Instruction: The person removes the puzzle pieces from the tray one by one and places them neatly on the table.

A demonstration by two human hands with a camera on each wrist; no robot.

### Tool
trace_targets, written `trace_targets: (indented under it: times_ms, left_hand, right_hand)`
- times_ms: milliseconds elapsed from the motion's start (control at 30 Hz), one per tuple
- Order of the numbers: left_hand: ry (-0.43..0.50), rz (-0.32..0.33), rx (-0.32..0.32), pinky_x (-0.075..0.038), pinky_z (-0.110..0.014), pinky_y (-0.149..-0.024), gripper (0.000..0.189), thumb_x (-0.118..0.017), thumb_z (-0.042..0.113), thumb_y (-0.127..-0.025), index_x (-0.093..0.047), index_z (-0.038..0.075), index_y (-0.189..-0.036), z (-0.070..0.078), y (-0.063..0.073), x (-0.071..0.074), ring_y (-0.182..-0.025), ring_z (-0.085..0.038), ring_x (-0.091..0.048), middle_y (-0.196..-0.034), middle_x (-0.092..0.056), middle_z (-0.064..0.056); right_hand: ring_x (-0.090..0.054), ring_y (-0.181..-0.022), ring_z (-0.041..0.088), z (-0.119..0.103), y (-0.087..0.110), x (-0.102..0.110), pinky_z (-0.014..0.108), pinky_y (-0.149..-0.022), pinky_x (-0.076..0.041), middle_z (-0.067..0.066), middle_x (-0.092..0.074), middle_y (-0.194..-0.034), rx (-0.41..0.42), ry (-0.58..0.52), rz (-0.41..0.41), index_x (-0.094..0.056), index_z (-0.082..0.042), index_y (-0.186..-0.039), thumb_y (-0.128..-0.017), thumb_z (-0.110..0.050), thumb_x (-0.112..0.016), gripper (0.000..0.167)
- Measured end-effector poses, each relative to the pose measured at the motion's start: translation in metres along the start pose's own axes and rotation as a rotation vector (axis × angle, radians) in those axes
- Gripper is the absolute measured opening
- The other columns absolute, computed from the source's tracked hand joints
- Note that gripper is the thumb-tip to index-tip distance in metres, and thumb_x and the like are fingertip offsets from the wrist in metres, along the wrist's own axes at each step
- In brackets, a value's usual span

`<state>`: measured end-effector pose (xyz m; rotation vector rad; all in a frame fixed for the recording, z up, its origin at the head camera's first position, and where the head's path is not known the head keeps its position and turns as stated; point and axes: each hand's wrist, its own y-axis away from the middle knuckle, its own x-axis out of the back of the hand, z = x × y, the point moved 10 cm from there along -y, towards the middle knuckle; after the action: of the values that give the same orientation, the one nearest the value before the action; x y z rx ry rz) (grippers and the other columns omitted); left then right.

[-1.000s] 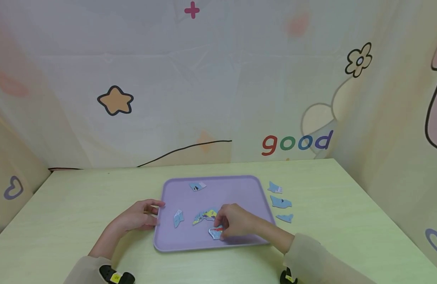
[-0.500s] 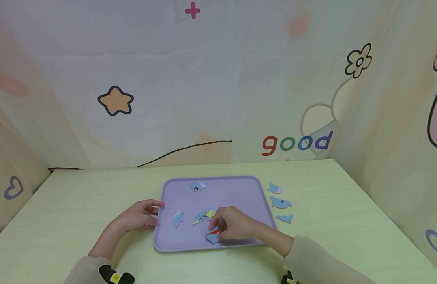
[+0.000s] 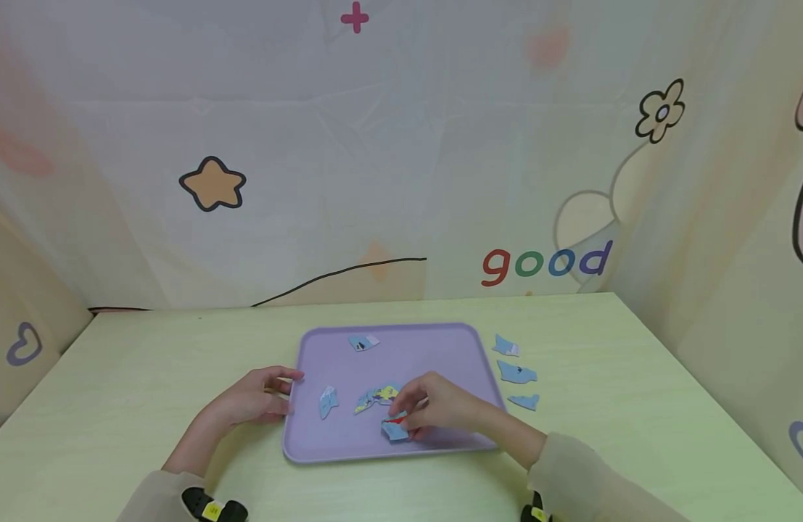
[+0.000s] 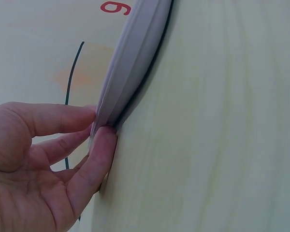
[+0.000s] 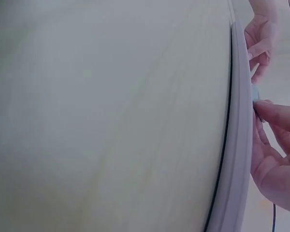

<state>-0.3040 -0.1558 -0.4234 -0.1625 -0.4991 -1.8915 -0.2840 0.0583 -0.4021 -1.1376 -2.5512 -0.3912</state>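
Note:
In the head view my right hand (image 3: 437, 402) pinches a puzzle piece (image 3: 394, 432), light blue with a red patch, between thumb and fingers. It tilts low over the lilac tray (image 3: 434, 348), and the hand covers its right end. Just beyond it lie joined blue-and-yellow puzzle pieces (image 3: 376, 397), partly hidden by the fingers. My left hand (image 3: 257, 395) holds the tray's left rim with its fingertips; the left wrist view shows thumb and fingers (image 4: 99, 154) against the edge. In the right wrist view only a sliver of the pinched piece shows at the fingertips (image 5: 266, 108).
Two loose blue pieces lie on the tray, one piece (image 3: 363, 343) at the far left and another piece (image 3: 328, 402) near the left rim. Right of the tray, three blue pieces (image 3: 516, 372) lie in a column on the pale table (image 3: 610, 406). A printed curtain (image 3: 401, 181) stands behind.
The red-patched piece has shifted slightly left and back right, turning and tilting in my right fingers. My left hand and the other pieces have stayed put.

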Motion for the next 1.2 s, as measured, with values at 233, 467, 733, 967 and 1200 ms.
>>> trace_targets:
  times_ms: [233,467,733,967,1200]
  left_hand:
    - [-0.003,0.004,-0.002,-0.052,-0.033,-0.073,0.049,-0.061,-0.006,-0.077,-0.047,-0.005,-0.124,0.002,0.002,0.000,-0.084,-0.020,-0.051,-0.102,-0.048,-0.014]
    - [-0.009,0.004,-0.001,-0.052,-0.033,-0.073,0.049,-0.061,-0.006,-0.077,-0.047,-0.005,-0.124,0.001,0.001,0.000,-0.083,-0.020,-0.052,-0.103,-0.049,-0.015]
    - [-0.004,0.004,-0.001,-0.052,-0.032,-0.072,0.049,-0.061,-0.007,-0.077,-0.047,-0.005,-0.124,0.001,0.000,0.000,-0.083,-0.020,-0.052,-0.102,-0.049,-0.015]
    - [-0.013,0.003,-0.010,-0.052,-0.031,-0.071,0.049,-0.061,-0.006,-0.076,-0.047,-0.006,-0.124,0.002,0.001,0.000,-0.083,-0.020,-0.052,-0.102,-0.049,-0.016]
    - [0.033,-0.019,-0.028,-0.052,-0.031,-0.072,0.050,-0.061,-0.007,-0.077,-0.045,-0.007,-0.124,0.002,0.000,-0.001,-0.082,-0.018,-0.052,-0.101,-0.048,-0.015]
  right_hand:
    - [-0.064,-0.063,0.017,0.013,0.006,0.016,0.031,-0.060,-0.055,0.013,-0.068,-0.078,-0.089,-0.066,0.056,-0.068,0.004,-0.093,-0.073,0.004,-0.067,0.020]
    - [-0.062,-0.065,0.011,0.021,0.011,0.035,0.028,-0.061,-0.054,0.008,-0.067,-0.077,-0.123,-0.056,0.144,-0.067,0.008,-0.091,-0.069,0.003,-0.071,0.024]
    - [-0.062,-0.061,0.012,0.029,0.009,0.041,0.027,-0.059,-0.053,0.008,-0.067,-0.073,-0.155,-0.033,0.198,-0.068,0.007,-0.087,-0.071,-0.001,-0.072,0.019]
    - [-0.061,-0.059,0.011,0.032,0.008,0.043,0.027,-0.060,-0.054,0.007,-0.065,-0.076,-0.150,-0.063,0.222,-0.067,0.010,-0.090,-0.069,0.007,-0.065,0.021]
    - [-0.061,-0.063,0.011,0.035,0.007,0.043,0.027,-0.061,-0.054,0.013,-0.067,-0.084,-0.155,-0.129,0.214,-0.065,0.013,-0.093,-0.074,0.007,-0.059,0.021]
